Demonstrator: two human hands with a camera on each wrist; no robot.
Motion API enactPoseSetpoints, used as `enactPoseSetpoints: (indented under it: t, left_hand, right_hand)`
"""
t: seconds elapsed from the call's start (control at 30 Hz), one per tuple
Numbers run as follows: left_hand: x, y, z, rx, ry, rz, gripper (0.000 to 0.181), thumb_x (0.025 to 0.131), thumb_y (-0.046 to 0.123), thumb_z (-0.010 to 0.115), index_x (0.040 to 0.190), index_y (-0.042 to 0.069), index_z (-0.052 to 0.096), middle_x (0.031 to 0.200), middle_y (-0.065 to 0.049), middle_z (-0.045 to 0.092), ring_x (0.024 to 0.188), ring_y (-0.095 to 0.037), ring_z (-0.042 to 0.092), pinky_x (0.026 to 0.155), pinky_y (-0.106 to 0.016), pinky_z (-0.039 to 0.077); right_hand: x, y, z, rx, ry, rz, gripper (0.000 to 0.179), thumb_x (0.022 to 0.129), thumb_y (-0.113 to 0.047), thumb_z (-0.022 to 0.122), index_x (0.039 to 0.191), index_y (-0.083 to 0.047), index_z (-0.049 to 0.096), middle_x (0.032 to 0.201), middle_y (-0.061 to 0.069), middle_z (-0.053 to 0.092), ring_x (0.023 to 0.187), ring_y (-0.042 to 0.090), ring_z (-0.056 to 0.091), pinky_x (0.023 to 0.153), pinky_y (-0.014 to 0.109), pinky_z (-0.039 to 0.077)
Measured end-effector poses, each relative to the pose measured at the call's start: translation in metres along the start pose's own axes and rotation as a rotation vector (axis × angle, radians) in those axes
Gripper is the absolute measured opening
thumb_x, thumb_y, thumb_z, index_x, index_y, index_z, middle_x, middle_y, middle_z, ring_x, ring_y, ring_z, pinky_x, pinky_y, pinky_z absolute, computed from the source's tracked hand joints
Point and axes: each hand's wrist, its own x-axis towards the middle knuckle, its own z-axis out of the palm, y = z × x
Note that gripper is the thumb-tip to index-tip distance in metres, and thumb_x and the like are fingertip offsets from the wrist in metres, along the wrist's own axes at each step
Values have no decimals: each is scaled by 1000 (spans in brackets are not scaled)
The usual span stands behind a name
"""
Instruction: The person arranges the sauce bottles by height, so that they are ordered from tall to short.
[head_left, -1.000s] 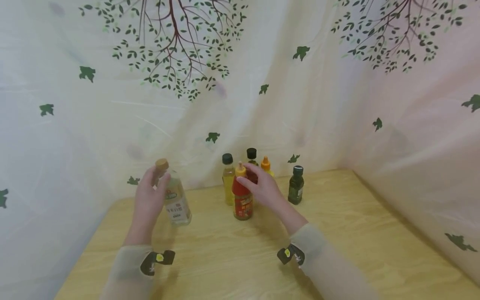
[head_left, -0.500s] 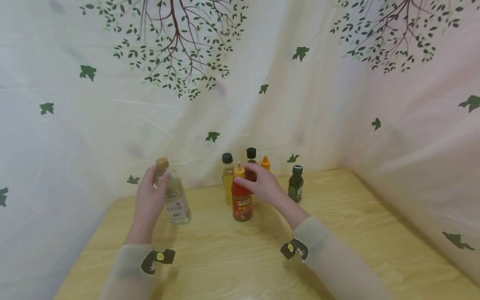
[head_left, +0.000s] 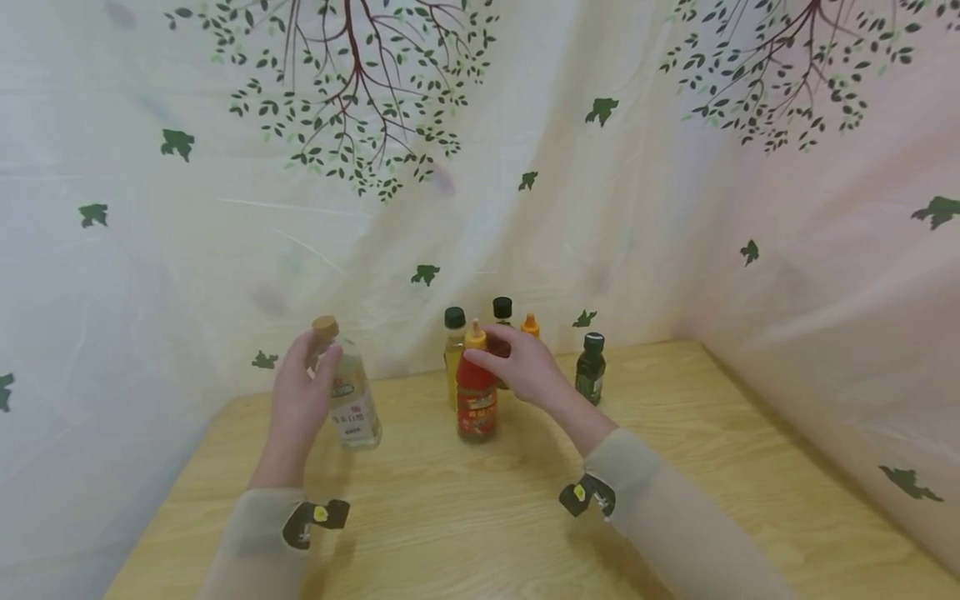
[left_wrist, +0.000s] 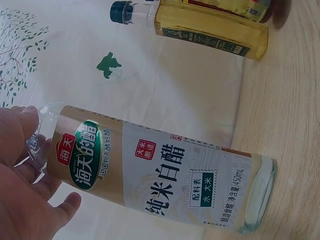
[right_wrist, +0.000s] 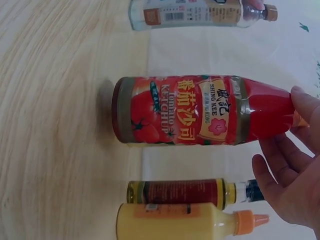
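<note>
My left hand (head_left: 303,383) grips the neck of a clear glass bottle of white rice vinegar (left_wrist: 165,170) with a tan cap. The vinegar bottle stands on the left of the wooden table, its label facing the left wrist camera. In the middle, my right hand (head_left: 521,367) pinches the top of a red tomato ketchup bottle (right_wrist: 185,110) just below its orange nozzle cap. Thumb and index finger lie on either side of that top, while the other fingers (right_wrist: 282,160) curl beneath it in the right wrist view. The ketchup bottle is upright, close over the tabletop.
Behind the ketchup stand a yellow oil bottle (left_wrist: 210,27) with a dark green cap, a black-capped bottle (head_left: 502,308) and a yellow squeeze bottle (right_wrist: 170,221) with an orange nozzle. A small dark green bottle (head_left: 591,371) stands further right. A leaf-printed curtain (head_left: 637,208) backs the table (head_left: 450,533).
My right hand has shifted the ketchup bottle slightly to the left, and its label has turned more toward the front. The left hand and the vinegar bottle have stayed nearly still.
</note>
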Motion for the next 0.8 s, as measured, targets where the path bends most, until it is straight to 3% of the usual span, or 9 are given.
enactPoseSetpoints:
  t: [0.37, 0.57, 0.8]
  left_hand:
    - [2, 3, 0, -5, -4, -9, 60, 117, 45, 53, 167, 14, 43, 168, -15, 48, 161, -42, 33, 130, -74, 22]
    - [3, 0, 0, -8, -5, 2, 59, 117, 45, 52, 166, 13, 45, 167, -16, 48, 161, -43, 32, 130, -75, 21]
    - [3, -1, -2, -10, -9, -5, 62, 117, 45, 52, 168, 11, 41, 167, -17, 48, 163, -42, 31, 131, -73, 20]
  right_hand:
    - [10, -30, 17, 11, 3, -75, 48, 102, -39, 83, 142, -15, 74, 113, -2, 76, 106, 18, 70, 90, 37, 63]
    - [15, -39, 33, -8, -36, -98, 57, 102, -40, 82, 150, -14, 69, 110, -3, 74, 106, 17, 68, 91, 36, 62]
    - [21, -50, 51, -27, -49, -83, 58, 103, -43, 80, 153, -16, 67, 117, -5, 76, 109, 15, 69, 92, 34, 62]
